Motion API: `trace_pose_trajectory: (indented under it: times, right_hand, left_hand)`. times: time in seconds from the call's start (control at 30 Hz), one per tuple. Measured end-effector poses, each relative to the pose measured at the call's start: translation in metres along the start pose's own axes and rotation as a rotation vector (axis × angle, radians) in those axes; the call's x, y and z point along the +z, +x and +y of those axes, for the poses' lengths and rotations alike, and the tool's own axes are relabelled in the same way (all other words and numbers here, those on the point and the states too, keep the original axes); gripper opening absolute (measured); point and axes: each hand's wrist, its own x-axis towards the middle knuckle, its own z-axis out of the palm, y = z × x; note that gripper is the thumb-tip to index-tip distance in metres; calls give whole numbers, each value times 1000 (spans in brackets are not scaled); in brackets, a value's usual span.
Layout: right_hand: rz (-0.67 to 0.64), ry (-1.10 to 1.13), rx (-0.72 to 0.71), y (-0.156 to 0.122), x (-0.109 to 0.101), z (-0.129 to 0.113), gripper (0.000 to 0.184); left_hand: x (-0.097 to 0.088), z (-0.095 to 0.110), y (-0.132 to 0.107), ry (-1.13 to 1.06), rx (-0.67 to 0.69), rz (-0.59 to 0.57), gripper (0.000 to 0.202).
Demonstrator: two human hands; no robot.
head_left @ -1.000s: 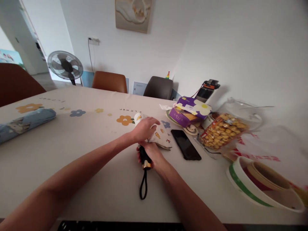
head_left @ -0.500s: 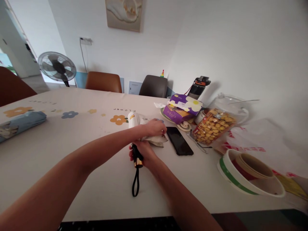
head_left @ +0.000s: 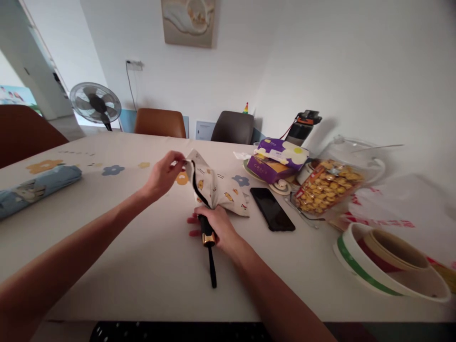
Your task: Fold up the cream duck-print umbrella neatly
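Mid-frame, loosely clasping umbrella handle (head_left: 205, 227) with right hand (head_left: 221, 224), pinching canopy (head_left: 226, 191) edge with left hand (head_left: 164, 173) (collapsed, but unrolled).

The umbrella (head_left: 228, 192) is down but not rolled up neatly. Its cloth is creamy white with little orange and brown pictures. The cloth is loose and floppy, and one flap is lifted at the left. A dark, bendy strip runs down by it. The short black handle (head_left: 204, 223) points toward the near edge of the surface (head_left: 142, 266). It has a shiny gold end (head_left: 208, 239) and a black strap (head_left: 213, 270).
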Motion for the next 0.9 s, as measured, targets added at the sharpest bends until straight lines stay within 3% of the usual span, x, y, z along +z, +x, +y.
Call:
trace_pose_trajectory:
  times: [0.13,0.2,0.3,0.4,0.63,0.8,0.9]
  right_hand:
    - [-15,-100,55,0,-2,-1,9]
    - [-11,-148,65,-3,-3,-3,8]
    - [-11,-164,73,-11,-2,-10,12]
    - [-54,-143,104,-19,-3,-19,15]
    - [-69,104,144,-10,-11,-22,51]
    - [68,-51,116,-3,-11,-18,41]
    - [93,-113,87,-3,-10,-17,41]
  left_hand:
    - [-24,-31,-23,149,-4,8,18]
    - [-29,-40,-27,133,-113,52,12]
    - [-28,-42,-28,11,-325,111,12]
    - [-26,-37,-30,-40,-402,153,10]
    - [-24,-31,-32,-232,-392,147,7]
    - [-30,-32,-26,-398,-330,251,3]
    - [-37,-30,-24,-307,-233,189,2]
